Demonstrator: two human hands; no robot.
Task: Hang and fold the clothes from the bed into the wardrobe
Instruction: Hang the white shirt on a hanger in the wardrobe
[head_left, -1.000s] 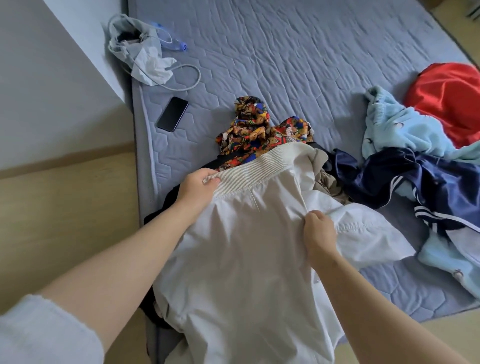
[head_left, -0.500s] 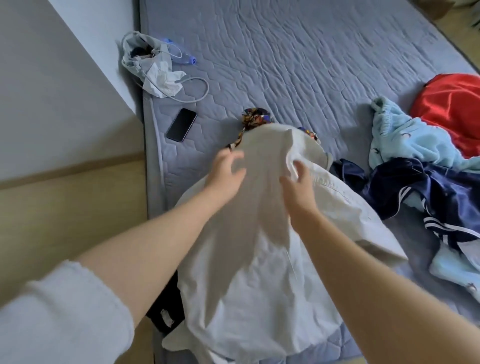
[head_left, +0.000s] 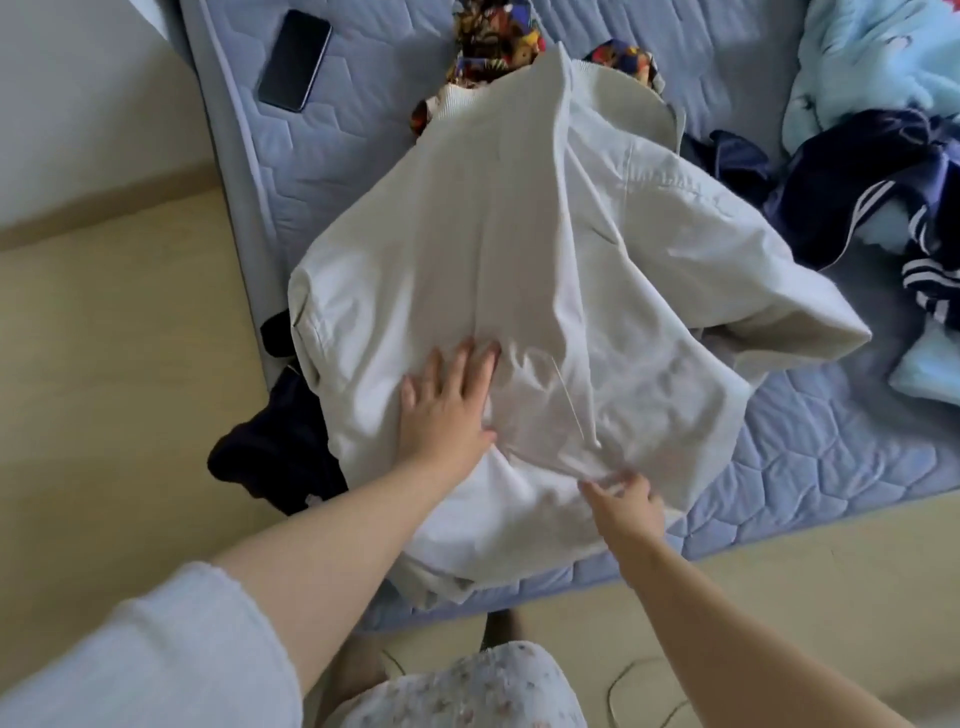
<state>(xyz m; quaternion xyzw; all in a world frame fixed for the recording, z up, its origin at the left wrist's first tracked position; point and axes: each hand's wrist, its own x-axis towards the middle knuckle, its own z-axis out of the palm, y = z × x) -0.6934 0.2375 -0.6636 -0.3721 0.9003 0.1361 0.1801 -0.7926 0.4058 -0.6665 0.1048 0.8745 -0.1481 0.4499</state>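
Two hands are on one garment: your white jacket (head_left: 519, 291) lies spread on the bed (head_left: 810, 467), its long axis running straight away from you, ribbed collar at the far end and hem at the near edge of the mattress, hanging slightly over it.

Beyond your fingertips, past the collar, a bright patterned garment (head_left: 483, 47) sticks out from under the jacket. Left of your left hand, a dark garment (head_left: 275, 447) slumps off the side of the bed, partly under the jacket. Farther off on that side, a black phone (head_left: 295, 60) lies flat on the quilt. To the right of your right hand, well apart, a navy striped garment (head_left: 878, 208) is tangled with a pale blue fleece (head_left: 872, 67).

Your left hand (head_left: 447, 405) lies flat and spread, fingers apart, palm pressing on the lower middle of the jacket. Your right hand (head_left: 626, 501) sits just nearer you, at the jacket's lower fold, fingers curled onto the cloth; whether it pinches the fabric or only touches it, you cannot tell.
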